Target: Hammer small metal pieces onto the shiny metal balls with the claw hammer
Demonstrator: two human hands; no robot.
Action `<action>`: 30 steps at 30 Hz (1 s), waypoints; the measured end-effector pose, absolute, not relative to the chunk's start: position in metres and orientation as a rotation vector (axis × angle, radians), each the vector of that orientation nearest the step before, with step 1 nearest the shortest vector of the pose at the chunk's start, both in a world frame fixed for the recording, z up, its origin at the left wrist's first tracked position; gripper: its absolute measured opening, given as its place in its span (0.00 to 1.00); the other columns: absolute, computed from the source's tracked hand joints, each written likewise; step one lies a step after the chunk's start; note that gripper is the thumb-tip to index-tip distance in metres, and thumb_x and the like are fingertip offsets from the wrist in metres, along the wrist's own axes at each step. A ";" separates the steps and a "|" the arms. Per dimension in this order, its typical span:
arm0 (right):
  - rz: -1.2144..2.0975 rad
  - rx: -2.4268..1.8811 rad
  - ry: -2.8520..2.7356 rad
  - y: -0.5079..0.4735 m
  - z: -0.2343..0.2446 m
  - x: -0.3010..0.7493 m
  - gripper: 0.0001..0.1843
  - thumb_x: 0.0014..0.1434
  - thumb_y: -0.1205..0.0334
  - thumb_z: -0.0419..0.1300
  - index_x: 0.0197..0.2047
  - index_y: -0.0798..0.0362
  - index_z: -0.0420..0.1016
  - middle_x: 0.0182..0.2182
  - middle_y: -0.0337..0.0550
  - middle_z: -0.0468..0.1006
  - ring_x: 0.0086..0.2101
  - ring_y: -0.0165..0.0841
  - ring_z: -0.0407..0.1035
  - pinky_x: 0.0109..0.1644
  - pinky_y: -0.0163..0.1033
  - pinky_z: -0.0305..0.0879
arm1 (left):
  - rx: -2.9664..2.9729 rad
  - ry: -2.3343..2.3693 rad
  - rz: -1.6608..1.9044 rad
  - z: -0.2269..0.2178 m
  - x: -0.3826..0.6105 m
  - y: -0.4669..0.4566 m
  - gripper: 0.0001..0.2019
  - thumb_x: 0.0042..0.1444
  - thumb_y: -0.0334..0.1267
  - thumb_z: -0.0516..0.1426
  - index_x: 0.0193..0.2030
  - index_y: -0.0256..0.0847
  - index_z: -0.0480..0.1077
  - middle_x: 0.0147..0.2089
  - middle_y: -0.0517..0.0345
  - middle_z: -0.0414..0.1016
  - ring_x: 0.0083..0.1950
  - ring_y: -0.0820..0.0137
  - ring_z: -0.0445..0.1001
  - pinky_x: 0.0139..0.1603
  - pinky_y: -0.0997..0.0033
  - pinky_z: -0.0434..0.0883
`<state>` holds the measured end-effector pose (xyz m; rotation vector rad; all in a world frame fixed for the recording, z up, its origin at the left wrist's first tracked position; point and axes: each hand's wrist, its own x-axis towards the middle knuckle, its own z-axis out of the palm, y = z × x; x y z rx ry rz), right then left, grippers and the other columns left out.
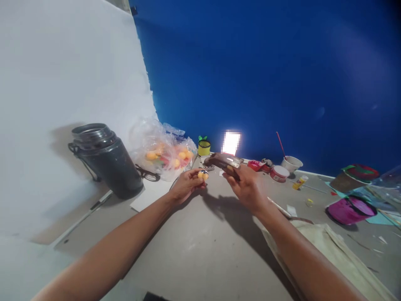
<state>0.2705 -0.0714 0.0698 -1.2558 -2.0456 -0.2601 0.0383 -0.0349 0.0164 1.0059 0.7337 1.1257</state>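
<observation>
In the head view, the left hand (pixel 184 186) had its fingers closed together on a small orange ball (pixel 203 175) with a dark, shiny patch on top. The ball was held up over the grey bench (pixel 200 234). The right hand (pixel 250 190) had its fingers wrapped around a dark, gun-shaped tool (pixel 224 161), its far end just above the ball; whether the 2 touched could not be told.

Beyond the left hand lay a clear plastic bag (pixel 142 138) with several orange balls (pixel 151 155) in it, beside an uncapped black flask (pixel 111 167) and eyeglasses (pixel 150 175). A white cup (pixel 293 164) with a red stick (pixel 281 144) stood beyond the right hand, near a red tub (pixel 279 174). A pale cloth (pixel 326 242) lay beneath the right forearm.
</observation>
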 end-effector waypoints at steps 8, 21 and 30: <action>-0.242 -1.278 -2.113 -0.072 0.070 0.270 0.09 0.68 0.56 0.59 0.39 0.51 0.76 0.32 0.45 0.80 0.33 0.37 0.70 0.35 0.38 0.54 | 1.095 0.895 1.202 0.015 0.040 -0.035 0.21 0.47 0.33 0.71 0.49 0.35 0.77 0.38 0.53 0.80 0.32 0.71 0.77 0.39 0.66 0.74; 0.215 -1.629 -2.074 -0.069 0.087 0.271 0.18 0.61 0.55 0.64 0.54 0.48 0.77 0.37 0.44 0.83 0.34 0.38 0.72 0.36 0.38 0.55 | 1.139 0.874 1.309 0.019 0.038 -0.030 0.21 0.44 0.32 0.71 0.46 0.40 0.74 0.39 0.57 0.79 0.34 0.71 0.78 0.41 0.66 0.75; 0.777 -1.498 -2.415 -0.075 0.071 0.250 0.07 0.56 0.59 0.66 0.37 0.52 0.79 0.32 0.40 0.78 0.31 0.32 0.66 0.33 0.36 0.49 | 1.115 0.817 1.379 0.021 0.031 -0.028 0.20 0.45 0.31 0.70 0.45 0.42 0.71 0.42 0.57 0.78 0.40 0.71 0.77 0.45 0.69 0.75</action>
